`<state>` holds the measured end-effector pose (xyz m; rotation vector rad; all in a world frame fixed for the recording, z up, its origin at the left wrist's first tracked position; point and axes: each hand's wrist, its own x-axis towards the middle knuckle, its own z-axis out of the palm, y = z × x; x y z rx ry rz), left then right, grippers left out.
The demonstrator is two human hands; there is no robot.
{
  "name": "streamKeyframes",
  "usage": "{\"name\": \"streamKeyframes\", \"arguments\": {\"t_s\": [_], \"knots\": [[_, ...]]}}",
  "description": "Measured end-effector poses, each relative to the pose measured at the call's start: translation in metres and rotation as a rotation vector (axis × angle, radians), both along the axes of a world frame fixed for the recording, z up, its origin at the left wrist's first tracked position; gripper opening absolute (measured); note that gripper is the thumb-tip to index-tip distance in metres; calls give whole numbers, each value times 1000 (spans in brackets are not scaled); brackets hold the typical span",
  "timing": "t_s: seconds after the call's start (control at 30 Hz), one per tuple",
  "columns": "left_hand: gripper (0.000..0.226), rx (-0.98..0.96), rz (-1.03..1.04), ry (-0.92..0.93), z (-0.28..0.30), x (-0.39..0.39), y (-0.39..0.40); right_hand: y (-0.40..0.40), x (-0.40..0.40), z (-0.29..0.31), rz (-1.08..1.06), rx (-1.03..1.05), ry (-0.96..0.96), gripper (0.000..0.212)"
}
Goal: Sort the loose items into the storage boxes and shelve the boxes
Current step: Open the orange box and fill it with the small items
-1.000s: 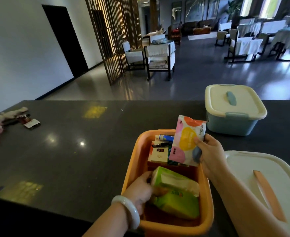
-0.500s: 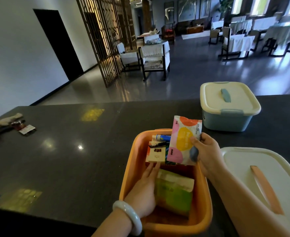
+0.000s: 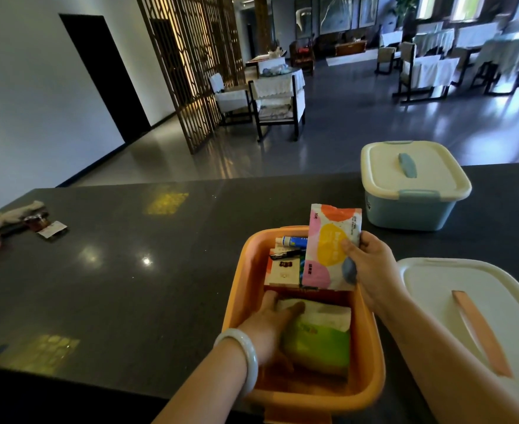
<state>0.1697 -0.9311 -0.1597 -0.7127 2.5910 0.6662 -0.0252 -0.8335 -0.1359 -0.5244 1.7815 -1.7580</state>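
Note:
An open orange storage box [image 3: 237,301] stands at the counter's near edge. Inside lie a green tissue pack [image 3: 319,341], a white and orange carton [image 3: 282,270], a blue tube [image 3: 295,241] and a black pen [image 3: 284,255]. My left hand [image 3: 267,328], with a pale bangle on the wrist, reaches into the box and lies flat against the green pack's left side. My right hand [image 3: 371,267] pinches a colourful wipes packet [image 3: 331,246] and holds it upright over the box's far right corner. The box's white lid with an orange handle [image 3: 472,316] lies to the right.
A closed blue box with a cream lid [image 3: 411,185] stands at the back right of the dark counter [image 3: 130,270]. Several small loose items [image 3: 16,221] lie at the far left edge. Beyond the counter are chairs, tables and a wooden lattice screen.
My left hand let the green pack down into the box and now lies flat beside it. The right hand keeps the wipes packet upright in nearly the same place.

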Motion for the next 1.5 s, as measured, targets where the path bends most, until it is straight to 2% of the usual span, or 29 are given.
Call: {"name": "streamKeyframes", "arguments": {"t_s": [0.17,0.57,0.77,0.87,0.93,1.03,1.1,1.23,1.37,1.5], "knots": [[94,-5,42,93,-1,-7,2,1,2,0,-7,7,37,16],[89,69,152,158,-2,-3,8,3,5,2,13,19,91,17],[77,20,132,191,6,2,7,3,6,5,14,27,81,13],[67,-62,111,197,19,5,6,1,5,6,25,41,64,9],[66,-94,128,230,33,7,1,1,3,7,59,65,52,12],[70,-75,205,351,56,11,-8,3,4,12,219,135,66,24],[73,-19,275,451,67,11,-12,4,6,15,337,208,97,33],[72,242,472,663,68,8,-11,4,14,18,443,353,229,43],[55,437,589,738,61,7,-7,6,19,20,531,335,255,19],[26,551,585,727,56,11,-3,12,22,21,572,320,327,19]]}}
